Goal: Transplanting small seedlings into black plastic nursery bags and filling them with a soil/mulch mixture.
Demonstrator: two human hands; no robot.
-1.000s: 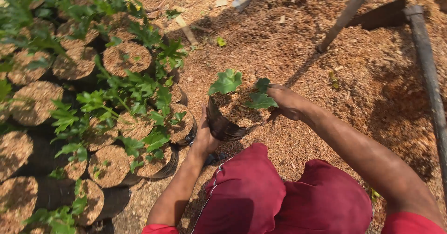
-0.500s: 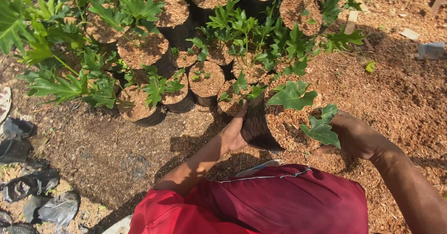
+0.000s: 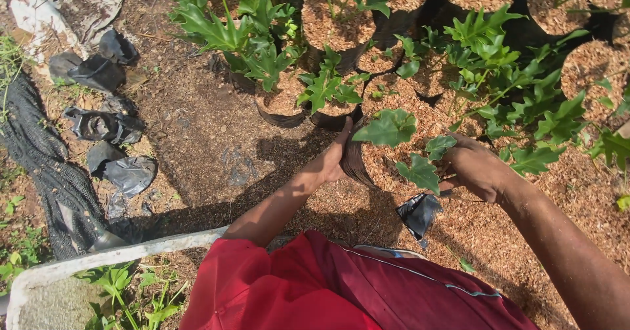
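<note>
Both my hands grip a black plastic nursery bag [image 3: 357,162] filled with sawdust-like mix. A small seedling [image 3: 394,130] with lobed green leaves grows in it. My left hand [image 3: 331,159] presses against the bag's left side. My right hand [image 3: 476,166] clasps its right side, partly behind a leaf. The bag sits right beside a cluster of similar potted seedlings [image 3: 325,90] on the ground. My red-clad legs [image 3: 348,287] fill the bottom of the view.
Rows of bagged seedlings [image 3: 499,47] stretch across the top and right. Empty crumpled black bags [image 3: 108,126] lie at the left on bare soil. A small black bag [image 3: 420,213] lies under my right wrist. A white edging [image 3: 98,258] runs along the lower left.
The view has swung leftward. My hands have carried the bagged seedling from open mulch over to the edge of the cluster of other bags.
</note>
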